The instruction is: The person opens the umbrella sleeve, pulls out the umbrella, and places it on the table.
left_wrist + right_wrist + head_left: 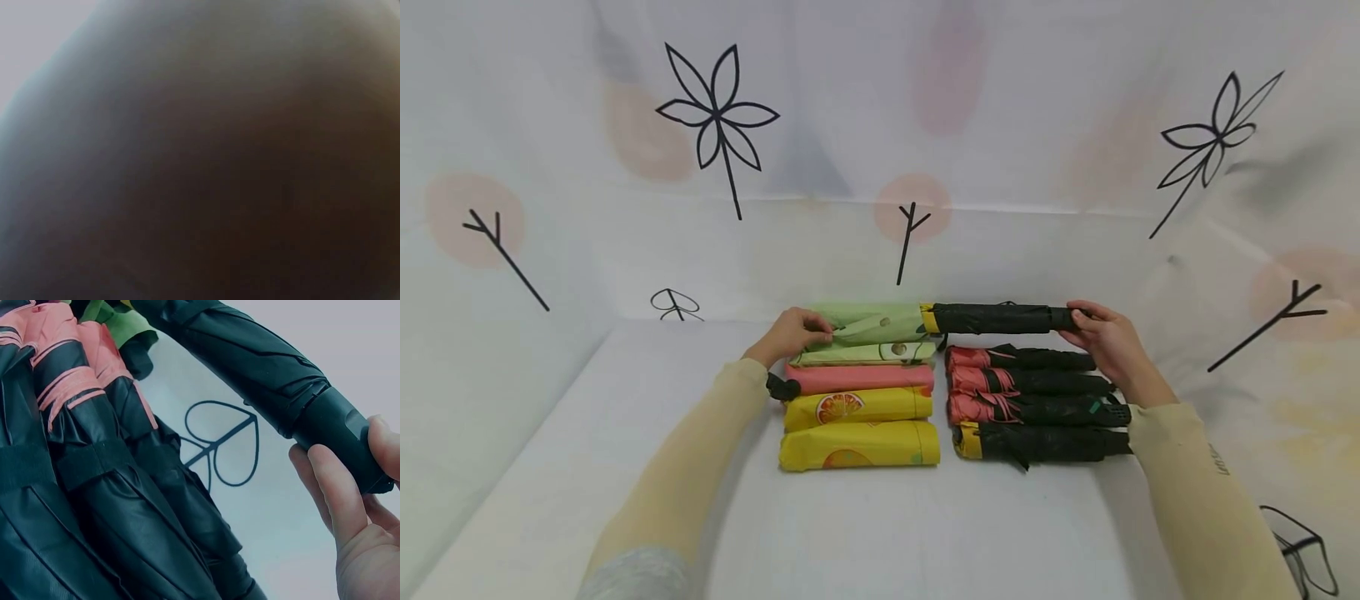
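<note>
With thumb and fingers my right hand [1108,337] grips the handle end of a folded black umbrella [991,319] with yellow trim. This umbrella lies level at the back of the row, handle to the right. Its yellow-edged end meets a pale green umbrella sleeve [868,318] with an avocado print. At the sleeve's left end, my left hand [790,335] pinches the fabric. The right wrist view shows the handle [340,437] between thumb and fingertips. Only a dark blur fills the left wrist view.
Nearer me lie another avocado-print sleeve [865,356], a pink sleeve [861,379] and two yellow fruit-print sleeves [880,446]. Beside them on the right are several folded black umbrellas [1045,442], some with pink trim. A white table [880,533] carries everything; a patterned cloth [842,167] hangs behind.
</note>
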Available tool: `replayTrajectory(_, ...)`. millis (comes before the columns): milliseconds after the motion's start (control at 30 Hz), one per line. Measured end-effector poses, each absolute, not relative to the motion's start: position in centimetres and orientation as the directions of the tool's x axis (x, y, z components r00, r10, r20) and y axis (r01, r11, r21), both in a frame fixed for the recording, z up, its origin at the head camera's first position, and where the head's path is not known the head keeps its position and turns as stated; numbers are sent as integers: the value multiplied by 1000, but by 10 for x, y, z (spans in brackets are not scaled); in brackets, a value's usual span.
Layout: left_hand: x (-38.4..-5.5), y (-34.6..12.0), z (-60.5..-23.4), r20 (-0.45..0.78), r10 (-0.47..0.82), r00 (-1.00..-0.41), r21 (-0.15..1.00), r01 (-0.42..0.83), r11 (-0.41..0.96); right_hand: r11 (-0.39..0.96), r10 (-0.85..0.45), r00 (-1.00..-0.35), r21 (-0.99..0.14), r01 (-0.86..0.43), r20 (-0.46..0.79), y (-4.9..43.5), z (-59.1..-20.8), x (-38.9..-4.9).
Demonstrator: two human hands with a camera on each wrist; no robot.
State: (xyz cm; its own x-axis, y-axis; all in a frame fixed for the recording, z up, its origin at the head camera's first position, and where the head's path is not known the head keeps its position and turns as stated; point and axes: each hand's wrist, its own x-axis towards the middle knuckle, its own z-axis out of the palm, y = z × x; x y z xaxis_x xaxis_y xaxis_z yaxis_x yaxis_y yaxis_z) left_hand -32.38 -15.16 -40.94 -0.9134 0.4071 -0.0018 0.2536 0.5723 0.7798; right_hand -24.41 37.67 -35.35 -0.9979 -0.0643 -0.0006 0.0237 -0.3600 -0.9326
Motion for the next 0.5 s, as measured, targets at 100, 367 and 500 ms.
replayTrajectory(100,-323,-152,-409,-4,403,-915,780,249,574,-366,-63,-998,-930,27,-4,379,-355,-242)
replayTrajectory(367,-323,-153,-409,-8,399,-917,779,244,577,-372,-53,-998,-927,33,-15,385,-355,-239)
replayTrajectory(500,-324,-152,-409,-11,405,-914,787,241,567,-387,-58,-998,-921,34,-13,392,-354,-236)
